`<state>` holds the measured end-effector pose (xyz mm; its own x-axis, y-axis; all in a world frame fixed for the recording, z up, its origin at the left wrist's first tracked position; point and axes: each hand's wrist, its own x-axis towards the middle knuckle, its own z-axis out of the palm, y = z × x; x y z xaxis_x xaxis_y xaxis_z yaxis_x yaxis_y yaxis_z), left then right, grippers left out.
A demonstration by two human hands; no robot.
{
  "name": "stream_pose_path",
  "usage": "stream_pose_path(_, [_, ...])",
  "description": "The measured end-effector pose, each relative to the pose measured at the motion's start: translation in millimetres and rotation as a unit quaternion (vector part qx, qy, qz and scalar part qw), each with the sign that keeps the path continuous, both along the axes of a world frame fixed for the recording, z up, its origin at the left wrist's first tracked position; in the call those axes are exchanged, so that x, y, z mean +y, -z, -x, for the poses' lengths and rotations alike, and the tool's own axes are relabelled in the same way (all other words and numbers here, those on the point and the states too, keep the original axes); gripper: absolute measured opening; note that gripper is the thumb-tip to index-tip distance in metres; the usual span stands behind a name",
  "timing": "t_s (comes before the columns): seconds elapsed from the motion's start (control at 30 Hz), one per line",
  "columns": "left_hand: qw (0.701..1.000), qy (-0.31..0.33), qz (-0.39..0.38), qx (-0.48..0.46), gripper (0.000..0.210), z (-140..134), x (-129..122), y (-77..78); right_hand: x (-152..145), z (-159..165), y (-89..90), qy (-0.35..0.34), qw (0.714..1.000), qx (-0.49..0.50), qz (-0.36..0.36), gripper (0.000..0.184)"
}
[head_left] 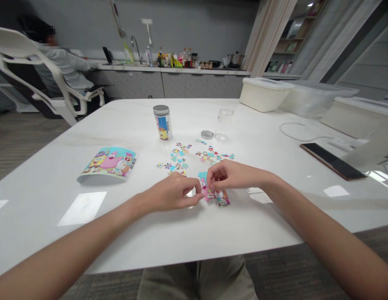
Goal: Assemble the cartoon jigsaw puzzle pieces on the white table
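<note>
A partly joined jigsaw puzzle (224, 201) with a pink starfish character lies flat on the table between my hands. At its left edge my left hand (173, 192) is curled, thumb and forefinger pinched at the border. From above, my right hand (229, 174) reaches over the puzzle with fingers pinched together on a puzzle piece, which they mostly hide. Loose puzzle pieces (178, 155) are scattered just beyond my left hand, and another cluster of pieces (212, 156) sits beyond the right. A curved picture sheet (111, 162) with the cartoon characters lies to the left.
Behind the pieces stand a lidded jar (163, 123), a clear open jar (225, 121) and a loose metal lid (207, 134). A phone (331, 160), a white cable (294, 135) and storage boxes (265, 95) occupy the right. A person (64, 66) sits beyond the table, far left.
</note>
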<state>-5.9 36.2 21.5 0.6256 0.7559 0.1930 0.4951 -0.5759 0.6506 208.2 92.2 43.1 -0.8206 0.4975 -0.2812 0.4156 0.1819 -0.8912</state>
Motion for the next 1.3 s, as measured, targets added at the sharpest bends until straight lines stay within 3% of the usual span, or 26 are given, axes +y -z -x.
stream_pose_path(0.07, [0.997, 0.069, -0.028, 0.029, 0.016, 3, 1, 5.2, 0, 0, -1.1, -0.014, 1.0, -0.002, -0.025, 0.009])
stream_pose_path(0.17, [0.992, 0.106, -0.034, 0.059, 0.019, 6, 1, 12.3, 1, -1, -1.8, -0.033, 0.998, -0.008, -0.05, 0.009])
stream_pose_path(0.53, [0.995, 0.093, 0.035, -0.006, 0.017, 5, -2, 9.4, 3, -5, 5.0, -0.072, 0.993, -0.05, -0.075, 0.014])
stream_pose_path(0.83, [0.992, 0.119, -0.006, 0.045, 0.031, 1, -7, 6.5, 4, -5, 9.3, -0.087, 0.992, -0.052, -0.078, 0.018])
stream_pose_path(1.0, [0.994, 0.103, 0.011, 0.037, 0.027, -3, -9, 2.5, 3, -4, 9.9, -0.083, 0.991, -0.066, -0.085, 0.018])
stream_pose_path(1.3, [0.988, 0.124, -0.043, 0.086, 0.032, -4, -10, 5.4, 3, -4, 6.4, -0.105, 0.989, -0.061, -0.086, 0.011])
